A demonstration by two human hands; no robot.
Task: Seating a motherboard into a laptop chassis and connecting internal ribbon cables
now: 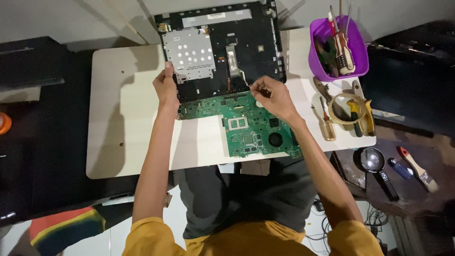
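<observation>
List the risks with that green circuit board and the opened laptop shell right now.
1. The green circuit board overhangs the white table's near edge; a nudge might tip it off.
2. The right hand pinches a thin cable at the black opened laptop shell; a hard pull could tear it.
3. The left hand grips only the shell's edge by the silver perforated metal plate, so the shell may shift.

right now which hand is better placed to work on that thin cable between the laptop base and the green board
Right. The right hand already pinches at the cable above the green board, while the left hand rests on the laptop base edge, steadying it.
</observation>
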